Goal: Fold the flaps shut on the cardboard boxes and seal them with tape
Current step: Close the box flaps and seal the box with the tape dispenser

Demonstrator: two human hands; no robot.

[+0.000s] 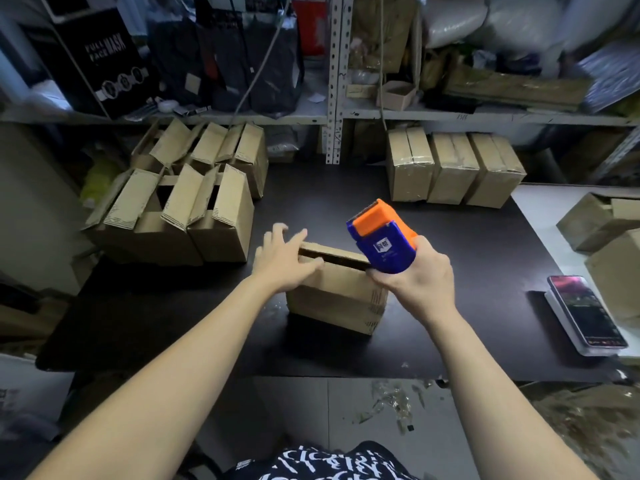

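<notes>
Cardboard box (332, 299) mid dark surface (467, 271), flaps nearly shut. Left hand (284, 261) fingers spread, pressing flap. Right hand (415, 282) fingers curled round blue-orange tape dispenser (382, 237) at box's right end.

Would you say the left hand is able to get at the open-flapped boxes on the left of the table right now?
Probably yes: the left hand rests open on the centre box, holds nothing, and only bare dark tabletop lies between it and the open-flapped boxes.
</notes>
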